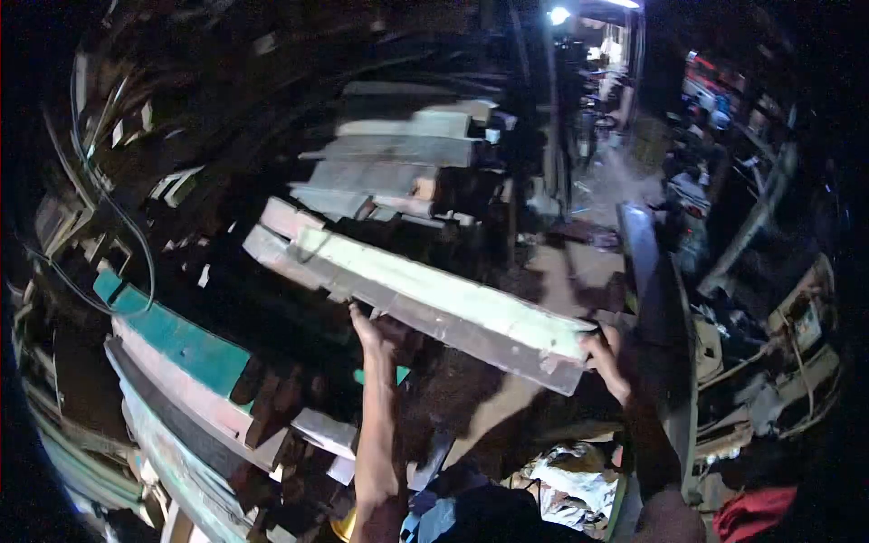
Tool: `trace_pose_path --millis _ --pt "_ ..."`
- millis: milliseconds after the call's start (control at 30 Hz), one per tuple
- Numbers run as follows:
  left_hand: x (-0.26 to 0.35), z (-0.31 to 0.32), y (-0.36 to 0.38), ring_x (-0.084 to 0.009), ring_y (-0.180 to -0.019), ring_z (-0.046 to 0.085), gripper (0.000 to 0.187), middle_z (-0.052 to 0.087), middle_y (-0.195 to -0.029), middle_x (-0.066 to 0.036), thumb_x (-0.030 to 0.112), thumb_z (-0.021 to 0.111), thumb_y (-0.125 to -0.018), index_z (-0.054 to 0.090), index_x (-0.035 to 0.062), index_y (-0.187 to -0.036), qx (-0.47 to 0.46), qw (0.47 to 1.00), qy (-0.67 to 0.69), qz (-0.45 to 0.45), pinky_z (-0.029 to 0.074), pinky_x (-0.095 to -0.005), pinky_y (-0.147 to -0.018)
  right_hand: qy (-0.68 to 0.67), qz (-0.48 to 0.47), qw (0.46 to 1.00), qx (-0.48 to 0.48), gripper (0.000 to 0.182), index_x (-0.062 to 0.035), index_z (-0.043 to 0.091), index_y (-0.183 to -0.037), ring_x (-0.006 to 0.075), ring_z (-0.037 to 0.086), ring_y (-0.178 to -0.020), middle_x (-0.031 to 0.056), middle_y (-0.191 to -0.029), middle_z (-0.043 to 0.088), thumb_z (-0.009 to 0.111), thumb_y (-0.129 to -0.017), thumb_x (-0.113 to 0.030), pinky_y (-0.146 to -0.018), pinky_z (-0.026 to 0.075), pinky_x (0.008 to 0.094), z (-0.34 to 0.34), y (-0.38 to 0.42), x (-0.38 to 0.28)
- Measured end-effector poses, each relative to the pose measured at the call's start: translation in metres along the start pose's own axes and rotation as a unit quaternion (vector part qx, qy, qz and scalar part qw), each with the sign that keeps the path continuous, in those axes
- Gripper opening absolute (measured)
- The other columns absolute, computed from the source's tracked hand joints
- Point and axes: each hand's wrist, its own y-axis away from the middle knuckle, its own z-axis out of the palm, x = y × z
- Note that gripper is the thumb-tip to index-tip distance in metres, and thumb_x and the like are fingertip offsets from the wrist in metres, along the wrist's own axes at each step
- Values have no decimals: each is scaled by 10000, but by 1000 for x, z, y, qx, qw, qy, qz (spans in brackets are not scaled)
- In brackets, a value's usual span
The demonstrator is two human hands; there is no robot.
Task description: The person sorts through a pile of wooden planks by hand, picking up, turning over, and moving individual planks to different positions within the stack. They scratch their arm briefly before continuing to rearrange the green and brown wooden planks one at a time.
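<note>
A long pale board (434, 288) with a grey side edge is held up at a slant in the middle of the view, its left end higher than its right. My left hand (371, 330) is under the board's lower edge, left of its middle, with the fingers partly hidden and blurred. At the board's right end my right hand (608, 360) grips the corner, fingers wrapped round it. Behind the board lies a stack of grey and pale boards (389, 163).
Green-topped boards (181, 339) and long pale planks (172, 434) lie at the lower left. A looped cable (136, 231) hangs at the left. Below stands a container with crumpled white material (575, 484). A red cloth (756, 514) lies lower right; a lit passage runs behind.
</note>
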Motion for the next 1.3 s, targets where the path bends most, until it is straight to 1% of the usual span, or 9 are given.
trace_pose_path --millis 33,200,333,400,433,800,900,967,1300 --pt "-3 -31 -48 -402 -1278 477 883 502 -1406 -207 767 353 -897 459 69 -1428 -26 991 66 -109 390 -587 -1060 -7 -40 999 -25 422 11 599 -1230 197 628 -926 99 -1020 661 637 -877 -217 -804 507 313 0 12 -16" --pt "-25 -18 -36 -301 -1312 475 681 474 -1470 -90 577 285 -994 431 103 -1461 -52 996 39 57 362 -516 -1109 87 -163 982 -41 384 46 582 -1242 208 620 -1056 160 -1103 657 635 -864 -1 -941 464 312 -15 70 -16" --pt "-66 -41 -42 -321 -1328 474 717 493 -1447 -100 608 280 -972 393 128 -1492 -53 969 -81 228 353 -507 -1117 71 -137 988 31 451 -20 569 -1298 217 600 -1114 135 -1187 622 656 -881 -170 -856 522 328 -23 89 67" --pt "-86 -41 -19 -325 -1301 497 725 488 -1451 -95 632 260 -976 387 142 -1496 -55 988 -29 142 376 -499 -1106 131 -175 975 38 408 18 589 -1267 237 607 -1134 164 -1156 664 630 -918 -189 -981 447 345 -31 106 59" --pt "-101 -49 -28 -326 -1320 473 746 463 -1471 -95 652 210 -980 364 153 -1513 -114 981 0 158 370 -512 -1108 25 175 984 2 450 13 609 -1263 236 583 -1187 141 -1205 664 646 -901 -253 -1007 437 370 -34 121 34" --pt "-135 31 151 -343 -1391 349 1029 336 -1554 -142 881 239 -854 258 135 -1562 -14 1000 18 15 295 -484 -1157 16 22 998 54 528 -25 522 -1361 257 495 -1284 148 -1345 544 645 -924 -293 -1079 357 373 -82 175 103" --pt "-121 47 184 -359 -1441 255 1065 184 -1600 -194 866 219 -872 50 89 -1582 -9 979 -107 172 276 -512 -1166 1 30 1000 1 551 -35 499 -1388 263 471 -1310 150 -1383 512 644 -930 -304 -1099 335 374 -81 147 104" --pt "-105 42 185 -306 -1387 353 1045 339 -1532 -156 852 258 -883 192 54 -1554 8 998 -11 63 328 -443 -1141 4 31 998 -50 567 -42 483 -1406 267 455 -1328 152 -1408 490 644 -934 -312 -1112 320 375 -77 134 109" --pt "-7 9 248 -263 -1097 618 902 623 -1260 -113 771 221 -953 434 44 -1442 37 962 82 257 462 -382 -1007 9 -10 974 -228 651 -76 404 -1496 286 375 -1416 159 -1535 381 643 -955 -349 -1178 248 377 -65 67 122"
